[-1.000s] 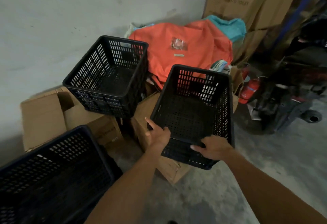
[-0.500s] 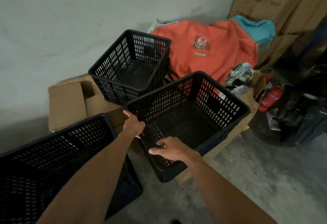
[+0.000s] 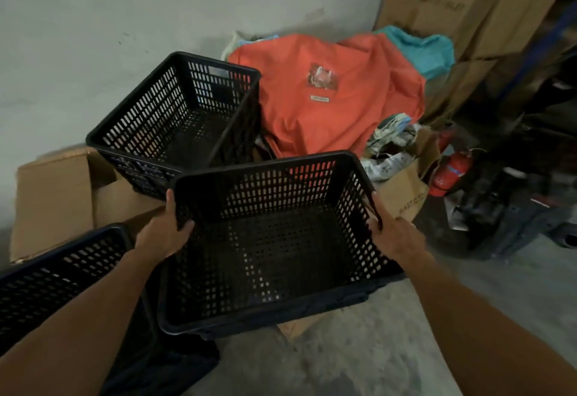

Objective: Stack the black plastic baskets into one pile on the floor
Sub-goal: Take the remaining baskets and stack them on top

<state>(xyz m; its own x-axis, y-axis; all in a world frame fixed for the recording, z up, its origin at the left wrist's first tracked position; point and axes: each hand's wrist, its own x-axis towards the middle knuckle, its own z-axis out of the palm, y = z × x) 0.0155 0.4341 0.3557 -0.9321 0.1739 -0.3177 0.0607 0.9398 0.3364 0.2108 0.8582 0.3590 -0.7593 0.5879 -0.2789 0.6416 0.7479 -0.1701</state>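
Note:
I hold a black slotted plastic basket (image 3: pixel 268 177) in the air, level, in the middle of the view. My left hand (image 3: pixel 165 233) grips its left rim, thumb outside and fingers inside. My right hand (image 3: pixel 393 236) grips its right rim. A second black basket (image 3: pixel 168 120) rests tilted on cardboard boxes behind it, near the wall. A third black basket (image 3: pixel 62 270) stands on the floor at the lower left, partly hidden by my left forearm. All three are empty.
Brown cardboard boxes (image 3: pixel 53 198) lie along the grey wall at the left. An orange cloth bundle (image 3: pixel 327 105) and a teal cloth (image 3: pixel 424 48) fill the corner. A red extinguisher (image 3: pixel 449 170) and a dark scooter (image 3: pixel 524 183) stand at the right. Concrete floor (image 3: pixel 359 358) lies below.
The held basket has been turned and drawn toward me, off the box. My right hand moved from the near rim to the right rim. The camera view shifted left.

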